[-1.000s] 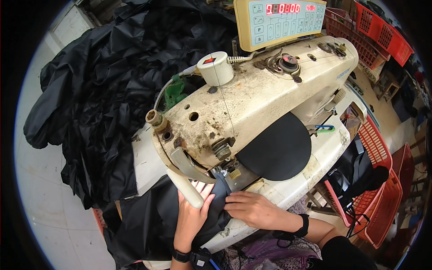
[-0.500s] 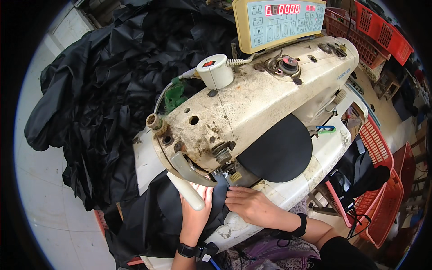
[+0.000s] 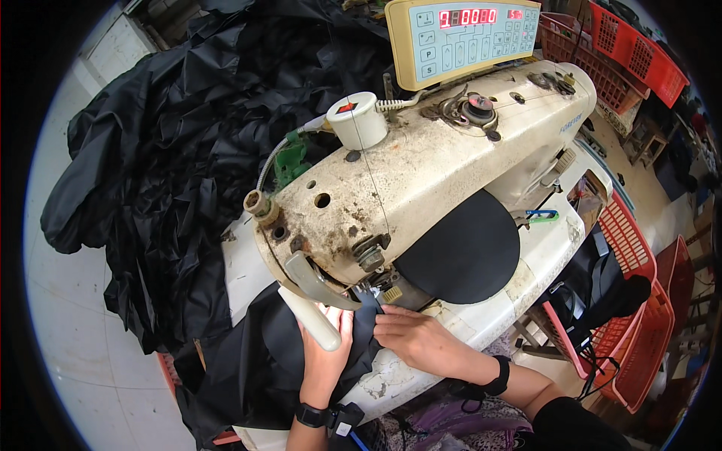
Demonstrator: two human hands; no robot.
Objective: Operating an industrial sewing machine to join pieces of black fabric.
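A worn white sewing machine (image 3: 421,143) stands before me, its needle area low at the front. Black fabric (image 3: 259,361) lies under the needle and drapes toward me. My right hand (image 3: 421,342) pinches the fabric's edge just right of the presser foot (image 3: 365,289). My left hand (image 3: 325,364) rests on the fabric left of the needle. Its fingers are largely hidden behind a pale handle-like lever (image 3: 320,323) and the machine head. A black rounded panel (image 3: 466,248) lies flat under the machine's arm.
A big heap of black fabric (image 3: 165,165) fills the left and back. A control panel (image 3: 462,41) with red digits stands behind the machine. Red baskets (image 3: 639,263) holding black items are at the right. Green-and-blue thread snips (image 3: 541,216) lie on the machine bed.
Both hands stay near the needle; the fabric edge at my right fingers has shifted very slightly. The digits on the control panel look different.
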